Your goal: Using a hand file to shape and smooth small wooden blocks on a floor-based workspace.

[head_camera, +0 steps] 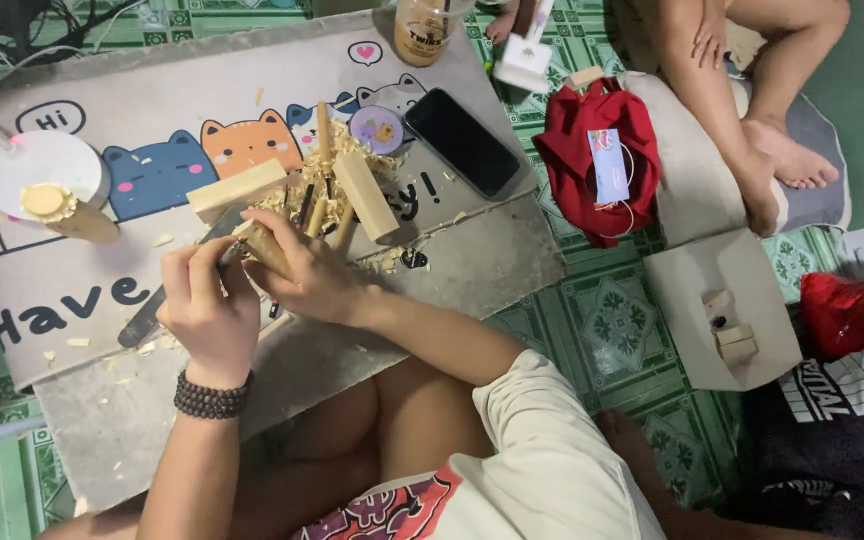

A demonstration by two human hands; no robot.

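On a cartoon-cat mat (152,170), the left hand (210,310) grips a knife (157,305) while the right hand (314,275) clamps a wooden piece (264,245).

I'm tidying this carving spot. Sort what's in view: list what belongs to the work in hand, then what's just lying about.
In use:
left hand with the knife
right hand holding the wooden piece
wood blocks
shavings pile
carving tools

Lying about:
phone
drink cup
red cloth
face mask
white lamp

Phone (462,142) on mat (102,130), right of wood blocks (302,190)
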